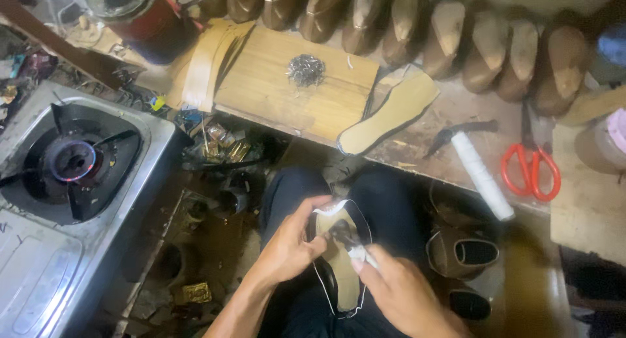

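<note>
On my lap lies a shoe turned sole-up, its tan insole edged by black upper material. My left hand grips the shoe's left side near the toe, thumb pressed on the folded edge. My right hand holds a small dark-headed tool with a pale handle against the insole's upper part. Both hands meet over the front of the shoe.
A lit gas stove stands at left. On the workbench ahead are a wooden board with a pile of small nails, a loose insole, red-handled scissors, a white roll and a row of shoe lasts. Finished shoes sit at right.
</note>
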